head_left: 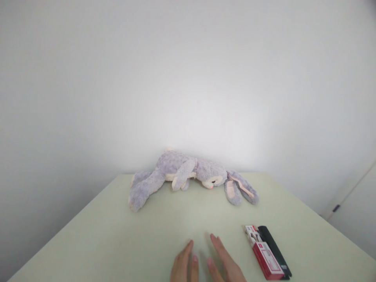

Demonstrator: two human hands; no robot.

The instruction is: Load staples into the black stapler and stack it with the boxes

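Observation:
My left hand (182,264) and my right hand (225,263) are side by side at the near edge of the view, over the pale green table (141,246). Both have their fingers stretched forward, with nothing between them. A narrow gap of bare tabletop separates the two. Nearest to my right hand, off to its right, is a red and white box (269,261). Against its far end lies a small white box (253,235) with a dark printed picture. A long flat black object (275,250) runs along their right side; its kind is unclear.
A lilac plush rabbit (176,166) lies on its side along the table's far edge, its long ears (242,190) pointing right. Behind it rises a plain white wall (188,78). A white panel with a dark handle (336,208) stands at the right.

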